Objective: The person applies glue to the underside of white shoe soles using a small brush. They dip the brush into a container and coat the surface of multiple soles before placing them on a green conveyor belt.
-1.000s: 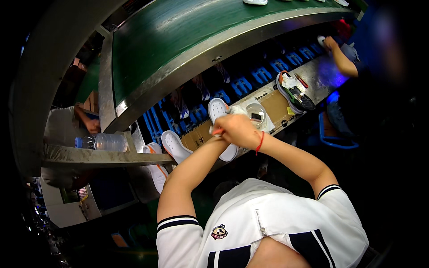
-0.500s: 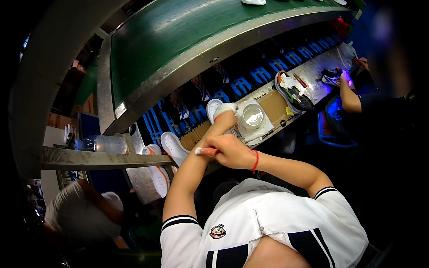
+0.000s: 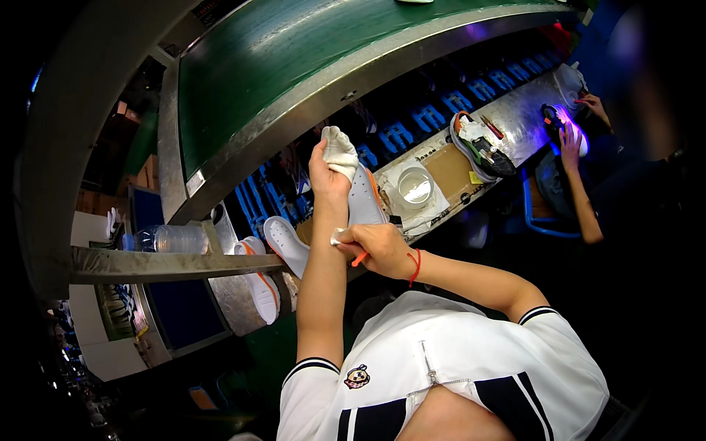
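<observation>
My left hand (image 3: 331, 165), its fingers covered by a white cloth glove, is raised near the metal edge of the green belt. The fingers look slightly bent, and I see nothing held in them. A pale grey shoe sole (image 3: 364, 198) with an orange edge lies beside the wrist, partly hidden by my forearm. Across that forearm, my right hand (image 3: 379, 250) is closed around a brush (image 3: 359, 259) with an orange handle and a whitish tip. Another grey sole (image 3: 288, 244) stands left of my forearm. A round translucent bowl (image 3: 416, 185) sits on white paper to the right.
The green conveyor belt (image 3: 294, 66) runs above the narrow bench. Along it, a metal bar (image 3: 169, 264), a clear bottle (image 3: 170, 239) and a white-orange sole (image 3: 261, 290) are at left. At right are a shoe (image 3: 482, 147) and a co-worker's hand (image 3: 571, 143) on another shoe.
My left hand has moved left and up, away from the bowl. The sole beside it shows more fully. The brush has turned in my right hand. The co-worker's shoe has changed position.
</observation>
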The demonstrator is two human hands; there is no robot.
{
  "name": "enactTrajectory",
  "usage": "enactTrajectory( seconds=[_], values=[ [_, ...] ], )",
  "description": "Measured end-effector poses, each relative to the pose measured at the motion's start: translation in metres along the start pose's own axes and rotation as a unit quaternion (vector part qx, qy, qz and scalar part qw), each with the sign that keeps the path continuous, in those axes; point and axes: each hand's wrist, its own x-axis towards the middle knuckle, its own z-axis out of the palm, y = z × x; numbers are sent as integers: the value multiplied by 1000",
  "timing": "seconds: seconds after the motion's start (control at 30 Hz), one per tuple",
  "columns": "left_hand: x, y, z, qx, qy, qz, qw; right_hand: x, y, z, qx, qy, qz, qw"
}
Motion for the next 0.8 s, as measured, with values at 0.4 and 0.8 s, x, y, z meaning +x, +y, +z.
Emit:
enactTrajectory(
  seconds=[0.4,0.8],
  values=[
    [-121,42,-131,510,137,-41,848,-64,188,-173,-385,-33,353,852],
    [-143,127,-167,966,-156,188,80,-68,178,-221,-152,65,504,848]
  ],
)
